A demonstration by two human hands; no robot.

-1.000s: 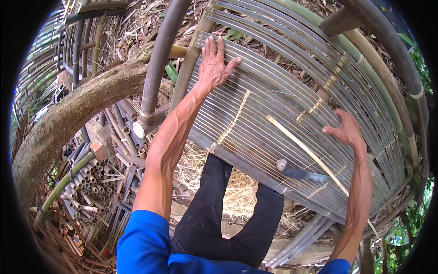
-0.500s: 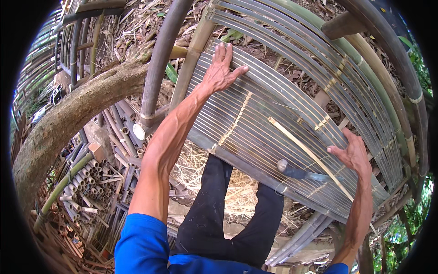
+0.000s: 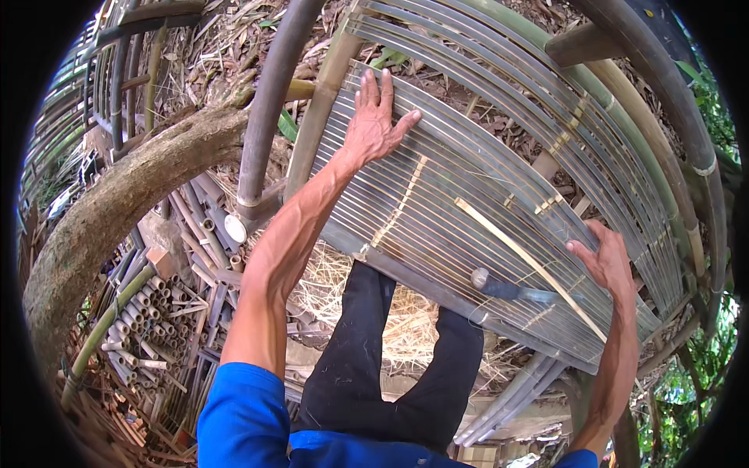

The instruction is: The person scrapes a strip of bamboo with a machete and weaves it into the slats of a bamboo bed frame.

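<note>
Panel: a grey mat of thin parallel bamboo slats (image 3: 437, 210) lies slanted across the rounded bamboo frame poles (image 3: 269, 101), in front of the person.
Left hand (image 3: 374, 121): flat on the panel's upper left part, fingers spread.
Right hand (image 3: 608, 261): at the panel's right edge, fingers curled over the slats.
Knife: a dark-handled blade (image 3: 511, 290) rests on the panel's lower part, beside a loose pale bamboo strip (image 3: 530, 265).
</note>
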